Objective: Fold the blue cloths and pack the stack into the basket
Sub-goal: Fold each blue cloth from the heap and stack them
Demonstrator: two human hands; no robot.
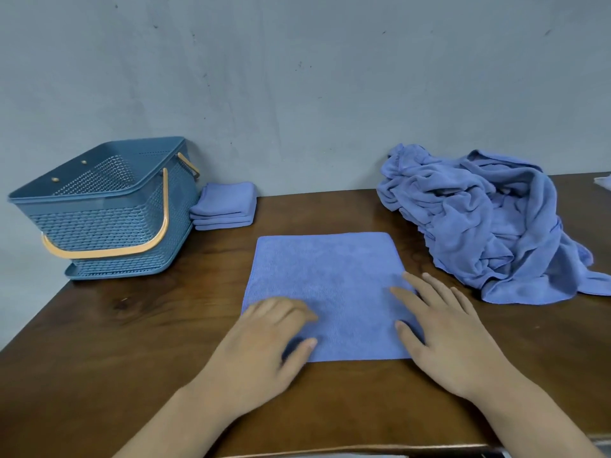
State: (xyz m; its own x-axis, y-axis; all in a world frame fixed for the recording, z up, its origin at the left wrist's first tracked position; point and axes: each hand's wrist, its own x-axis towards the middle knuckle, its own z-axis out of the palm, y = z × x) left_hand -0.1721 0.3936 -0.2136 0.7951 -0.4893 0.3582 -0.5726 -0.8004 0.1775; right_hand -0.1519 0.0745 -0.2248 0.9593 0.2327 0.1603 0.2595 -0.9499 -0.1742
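Bare worktop [132, 325] lies open at 9 o'clock of the flat cloth [324, 276]. The basket [99, 223] blocks 10 o'clock, the folded stack [224, 203] 11, the crumpled pile [479, 226] 2.

Soft, even, cool light casts only faint shadows. The left hand [261, 342] smears with motion blur. The table [132, 325] edges bow from wide-angle distortion.

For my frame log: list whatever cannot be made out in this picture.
1. Basket floor, head view: hidden behind its own near wall.
2. Crumpled pile, head view: cloths tangled, number cannot be counted.
3. Pale thing at far right, head view: cut off by the frame edge; unidentifiable.
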